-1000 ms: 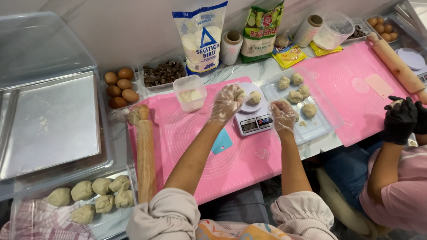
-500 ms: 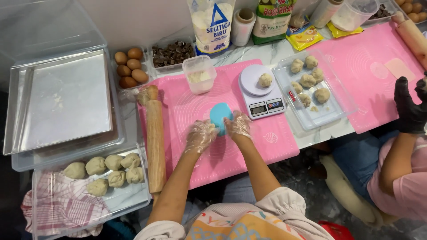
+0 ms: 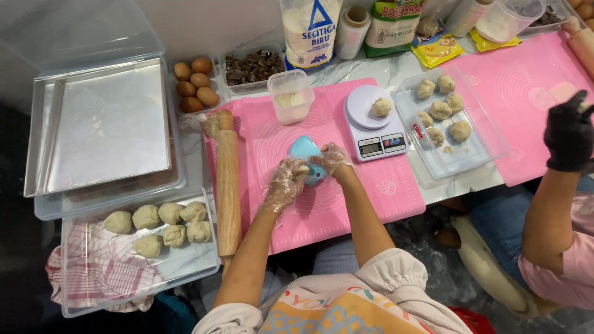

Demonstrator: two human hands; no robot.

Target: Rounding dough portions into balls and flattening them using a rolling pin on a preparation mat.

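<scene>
A: From the head view, what does the person hold?

B: The left hand [image 3: 283,184], in a thin clear glove, curls around a small dough piece [image 3: 302,169] on the pink mat [image 3: 346,204]. The right hand [image 3: 330,159] pinches a blue scraper [image 3: 304,151], its edge set against the dough. Both hands are closed on what they hold, close together at the middle of the mat.

A: And around them?

B: A rolling pin [image 3: 228,185] lies along the mat's left edge. A scale [image 3: 375,124] with one dough ball on it stands just right of the hands, and beyond it is a clear tray [image 3: 482,145] of portions. A second tray [image 3: 185,263] of dough balls sits at lower left. A co-worker's black-gloved hand [image 3: 568,133] is well apart, at the right.

A: How should the cut go?

B: Probably best with the scraper upright and pressed straight down, the left fingers steadying the dough clear of the edge, so the piece parts cleanly.
</scene>
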